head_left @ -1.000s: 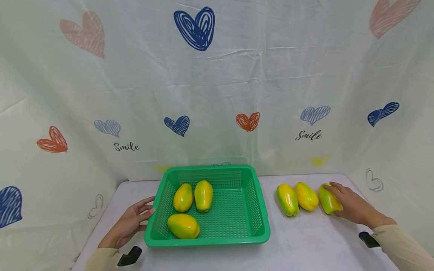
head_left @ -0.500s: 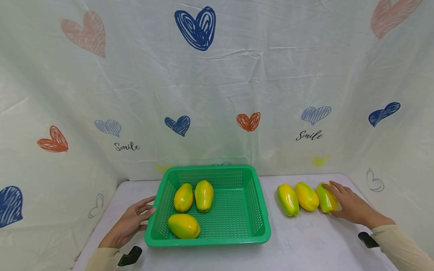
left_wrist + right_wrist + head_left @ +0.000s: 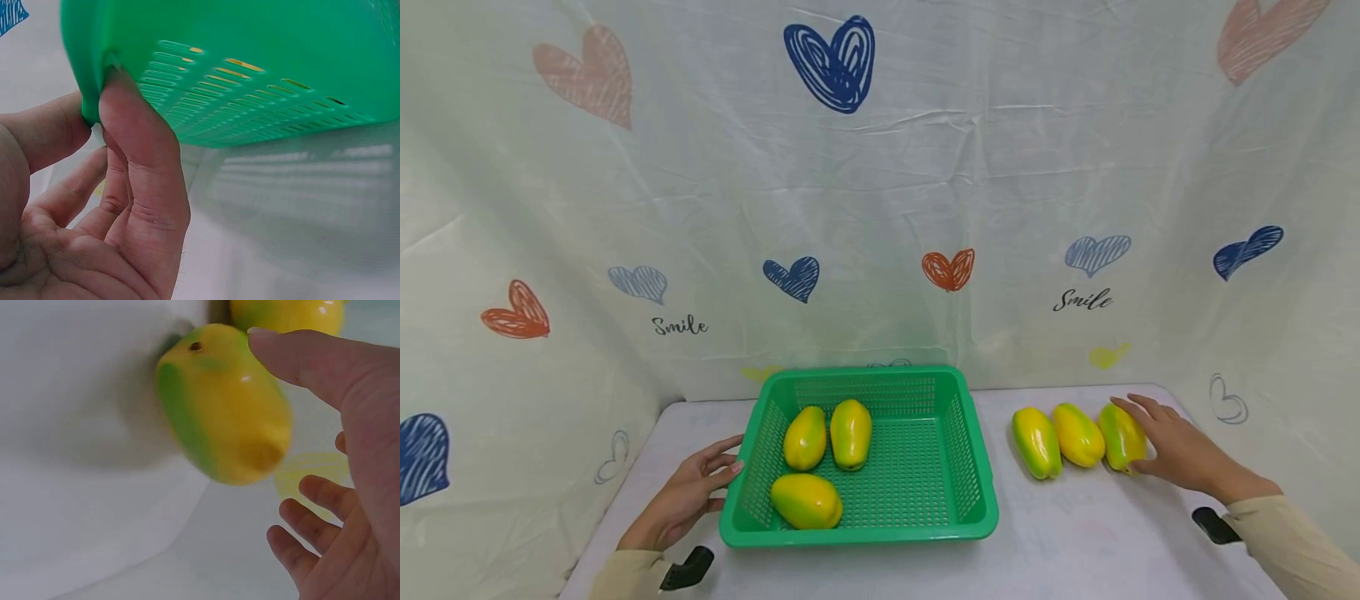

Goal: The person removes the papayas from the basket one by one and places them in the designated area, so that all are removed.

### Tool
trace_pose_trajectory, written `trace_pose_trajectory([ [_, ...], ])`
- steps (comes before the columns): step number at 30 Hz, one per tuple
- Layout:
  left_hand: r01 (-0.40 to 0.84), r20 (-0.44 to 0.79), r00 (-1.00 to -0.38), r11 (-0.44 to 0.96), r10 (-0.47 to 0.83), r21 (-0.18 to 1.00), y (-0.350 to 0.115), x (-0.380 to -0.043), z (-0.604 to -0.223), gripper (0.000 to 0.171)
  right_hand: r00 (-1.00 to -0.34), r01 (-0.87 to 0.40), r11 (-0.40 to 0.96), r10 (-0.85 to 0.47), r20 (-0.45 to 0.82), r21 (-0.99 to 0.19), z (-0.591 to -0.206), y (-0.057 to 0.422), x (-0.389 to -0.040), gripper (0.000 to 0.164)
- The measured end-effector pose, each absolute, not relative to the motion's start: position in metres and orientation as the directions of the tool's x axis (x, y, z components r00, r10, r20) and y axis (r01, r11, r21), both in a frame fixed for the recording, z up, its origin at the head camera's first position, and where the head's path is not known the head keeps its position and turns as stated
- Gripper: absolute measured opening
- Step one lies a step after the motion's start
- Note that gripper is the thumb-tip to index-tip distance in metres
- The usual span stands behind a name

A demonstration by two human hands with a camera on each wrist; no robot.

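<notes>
My left hand (image 3: 688, 492) pinches the left rim of a green plastic basket (image 3: 857, 537), with the thumb and a finger on either side of the rim in the left wrist view. Three glossy yellow-green oblong fruits, like papayas or mangoes, lie in the basket: one fruit (image 3: 805, 438), a second fruit (image 3: 851, 435) beside it and a third fruit (image 3: 807, 501) nearer me. Over the rightmost fruit (image 3: 1122, 437) on the table is my right hand (image 3: 1180, 446), fingers spread. The right wrist view shows the thumb at that fruit (image 3: 225, 406) and the other fingers apart from it.
Two more fruits, the left one (image 3: 1036, 443) and the middle one (image 3: 1078, 435), lie in a row with the rightmost fruit on the white table (image 3: 1067, 533). A white curtain (image 3: 880, 192) printed with hearts hangs behind and at both sides.
The rightmost fruit has moved left, up to the middle one. My right hand has loosened from it and spread its fingers. The left hand and basket have stayed put.
</notes>
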State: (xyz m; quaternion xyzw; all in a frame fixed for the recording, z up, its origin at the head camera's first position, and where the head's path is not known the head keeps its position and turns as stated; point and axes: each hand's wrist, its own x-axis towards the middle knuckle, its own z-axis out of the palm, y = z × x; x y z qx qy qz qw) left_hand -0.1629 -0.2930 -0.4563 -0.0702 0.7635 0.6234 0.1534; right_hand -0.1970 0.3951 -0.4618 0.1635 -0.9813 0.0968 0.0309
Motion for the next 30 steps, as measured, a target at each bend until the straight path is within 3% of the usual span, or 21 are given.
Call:
trace_pose_trajectory([
  [17,-0.297,-0.321,-0.943,0.213,0.087,0.931,-0.292,-0.163,-0.455,0.064,-0.87,-0.477,0.872,-0.452,0.198,-0.106,-0.415,0.32,-0.194,0.095],
  [30,-0.308,-0.329,-0.942,0.211,0.072,0.928,-0.293,-0.163,-0.457,0.064,-0.796,-0.59,0.802,-0.559,0.232,-0.09,-0.402,0.262,-0.198,0.086],
])
